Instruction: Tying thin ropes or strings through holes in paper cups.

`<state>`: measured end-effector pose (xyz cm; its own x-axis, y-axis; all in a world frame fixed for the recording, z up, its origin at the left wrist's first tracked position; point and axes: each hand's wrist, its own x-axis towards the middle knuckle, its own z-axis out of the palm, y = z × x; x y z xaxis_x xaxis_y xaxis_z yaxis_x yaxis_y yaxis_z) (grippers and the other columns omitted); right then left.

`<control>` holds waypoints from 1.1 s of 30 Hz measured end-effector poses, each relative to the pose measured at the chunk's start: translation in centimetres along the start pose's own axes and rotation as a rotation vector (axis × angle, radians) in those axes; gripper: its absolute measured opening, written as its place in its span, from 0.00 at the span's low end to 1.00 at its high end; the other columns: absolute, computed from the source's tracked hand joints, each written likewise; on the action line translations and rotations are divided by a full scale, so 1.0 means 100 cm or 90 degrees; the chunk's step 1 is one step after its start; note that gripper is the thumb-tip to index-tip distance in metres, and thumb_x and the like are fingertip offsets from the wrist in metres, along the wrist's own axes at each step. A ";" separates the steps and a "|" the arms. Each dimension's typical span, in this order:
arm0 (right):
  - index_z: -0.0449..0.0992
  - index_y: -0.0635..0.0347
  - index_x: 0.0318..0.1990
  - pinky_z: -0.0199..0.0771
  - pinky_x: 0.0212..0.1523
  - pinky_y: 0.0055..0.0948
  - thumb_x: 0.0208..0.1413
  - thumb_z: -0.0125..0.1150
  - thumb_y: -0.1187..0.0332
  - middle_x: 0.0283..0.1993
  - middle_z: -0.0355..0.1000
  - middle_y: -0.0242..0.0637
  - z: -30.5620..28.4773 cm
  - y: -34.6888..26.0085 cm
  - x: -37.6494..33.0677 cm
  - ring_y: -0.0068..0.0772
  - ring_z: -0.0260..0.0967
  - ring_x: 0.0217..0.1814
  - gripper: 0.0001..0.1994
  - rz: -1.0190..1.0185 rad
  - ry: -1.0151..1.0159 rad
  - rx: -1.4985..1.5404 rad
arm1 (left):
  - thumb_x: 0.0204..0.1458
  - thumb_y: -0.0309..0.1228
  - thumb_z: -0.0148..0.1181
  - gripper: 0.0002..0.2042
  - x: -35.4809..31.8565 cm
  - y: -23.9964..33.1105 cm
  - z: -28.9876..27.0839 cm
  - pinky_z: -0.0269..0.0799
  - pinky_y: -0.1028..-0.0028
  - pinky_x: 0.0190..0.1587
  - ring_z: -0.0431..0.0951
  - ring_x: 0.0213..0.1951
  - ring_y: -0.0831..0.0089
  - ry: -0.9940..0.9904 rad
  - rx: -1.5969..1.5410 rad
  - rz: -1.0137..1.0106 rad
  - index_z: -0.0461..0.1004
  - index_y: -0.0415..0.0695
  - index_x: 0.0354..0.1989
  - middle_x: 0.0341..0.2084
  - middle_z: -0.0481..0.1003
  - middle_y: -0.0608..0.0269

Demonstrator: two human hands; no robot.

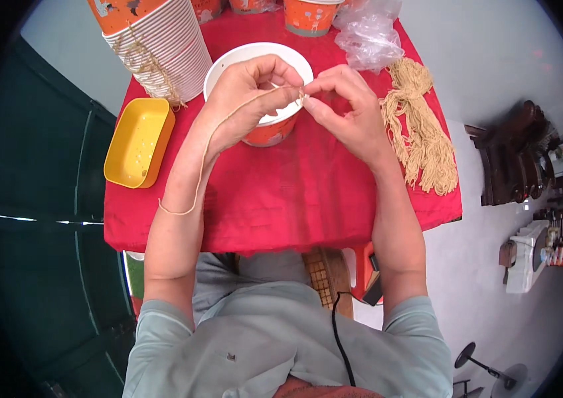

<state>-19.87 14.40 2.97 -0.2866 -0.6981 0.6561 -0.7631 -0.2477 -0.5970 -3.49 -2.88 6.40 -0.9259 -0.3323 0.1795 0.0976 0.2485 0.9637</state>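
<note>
A paper bucket point(269, 134), white inside and orange outside, stands upright on the red-covered table beneath my hands. My left hand point(248, 99) is over its mouth, thumb and fingers pinching a thin beige cord point(210, 141). The cord's loose tail trails back over my left wrist and forearm. At the bucket's right rim, my right hand point(349, 109) pinches the short end of the cord, fingertips meeting those of the left. The fingers partly hide the rim and the cord there.
A tall stack of nested buckets point(165, 50), cords draped on its side, stands at left, behind a yellow tray point(121, 142) holding small bits. A bundle of beige cords point(421, 129) lies at right, near a clear plastic bag point(369, 40). Another orange bucket point(309, 16) stands behind.
</note>
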 end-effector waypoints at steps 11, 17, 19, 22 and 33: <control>0.83 0.63 0.43 0.79 0.41 0.29 0.63 0.71 0.71 0.40 0.79 0.34 0.006 0.004 -0.003 0.26 0.77 0.39 0.06 0.106 -0.017 0.106 | 0.67 0.29 0.71 0.07 0.000 -0.006 0.009 0.81 0.81 0.43 0.82 0.40 0.83 0.070 0.182 0.098 0.87 0.42 0.50 0.37 0.85 0.70; 0.83 0.64 0.43 0.77 0.39 0.26 0.65 0.71 0.70 0.40 0.78 0.32 0.008 0.005 -0.005 0.21 0.75 0.36 0.07 0.123 -0.027 0.125 | 0.64 0.29 0.70 0.07 -0.004 -0.009 0.018 0.82 0.69 0.40 0.85 0.34 0.70 0.114 0.328 0.146 0.86 0.39 0.46 0.33 0.86 0.57; 0.83 0.64 0.43 0.77 0.39 0.26 0.66 0.71 0.69 0.40 0.78 0.31 0.008 0.002 -0.006 0.20 0.75 0.36 0.07 0.129 -0.030 0.128 | 0.64 0.29 0.70 0.08 -0.004 -0.008 0.019 0.82 0.68 0.40 0.86 0.34 0.69 0.123 0.352 0.143 0.87 0.39 0.46 0.33 0.86 0.56; 0.84 0.64 0.44 0.77 0.39 0.25 0.67 0.71 0.68 0.38 0.78 0.30 0.005 0.002 -0.006 0.18 0.74 0.36 0.08 0.145 -0.033 0.132 | 0.64 0.30 0.70 0.08 -0.003 -0.004 0.020 0.81 0.67 0.40 0.86 0.34 0.68 0.132 0.365 0.132 0.86 0.39 0.46 0.33 0.86 0.56; 0.87 0.58 0.51 0.81 0.40 0.21 0.79 0.60 0.58 0.41 0.81 0.26 0.004 0.024 -0.008 0.17 0.77 0.42 0.15 0.322 -0.037 0.396 | 0.65 0.32 0.71 0.09 -0.002 0.002 0.021 0.78 0.73 0.40 0.80 0.35 0.78 0.119 0.262 0.132 0.85 0.38 0.44 0.33 0.84 0.64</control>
<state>-21.31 14.09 0.84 -0.4677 -0.8556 0.2219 -0.0815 -0.2082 -0.9747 -4.01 -0.87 6.12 -0.8171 -0.3863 0.4279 0.0857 0.6526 0.7528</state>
